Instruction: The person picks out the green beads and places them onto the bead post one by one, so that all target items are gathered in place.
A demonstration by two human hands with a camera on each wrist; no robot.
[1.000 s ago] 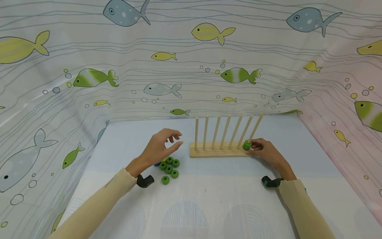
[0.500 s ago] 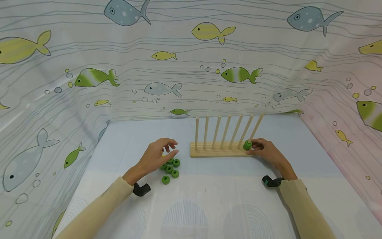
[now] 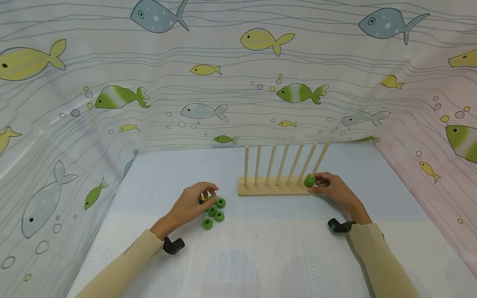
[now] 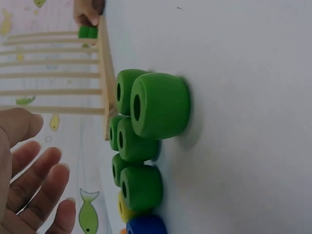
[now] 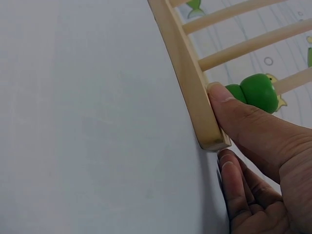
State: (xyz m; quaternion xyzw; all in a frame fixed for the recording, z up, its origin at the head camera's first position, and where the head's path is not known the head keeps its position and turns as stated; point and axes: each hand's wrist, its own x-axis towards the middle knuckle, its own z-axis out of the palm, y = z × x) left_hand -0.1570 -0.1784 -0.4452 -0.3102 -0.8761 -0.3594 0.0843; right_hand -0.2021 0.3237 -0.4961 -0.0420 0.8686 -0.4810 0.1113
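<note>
My left hand (image 3: pixel 195 202) hovers over a cluster of green wooden beads (image 3: pixel 219 216), fingers loosely bent with nothing between them. In the left wrist view its thumb and fingers are spread apart beside several green beads (image 4: pixel 162 106); a yellow bead (image 4: pixel 126 208) and a blue bead (image 4: pixel 146 225) show behind these. At the right end of a wooden peg rack (image 3: pixel 268 191), my right hand (image 3: pixel 331 188) holds the base. The right wrist view shows the thumb along the base (image 5: pixel 192 92) and fingers curled at its end. Two stacked green beads (image 5: pixel 258 92) sit on the rightmost peg.
Several upright pegs (image 3: pixel 246 165) rise from the rack, bare apart from the rightmost. The pale table (image 3: pixel 257 248) is bounded at the back and sides by a fish-print sheet (image 3: pixel 231 91). Each wrist wears a black device (image 3: pixel 340 225).
My left hand has moved down and slightly left, from beyond the bead cluster to over it. My right hand stays at the end of the rack.
</note>
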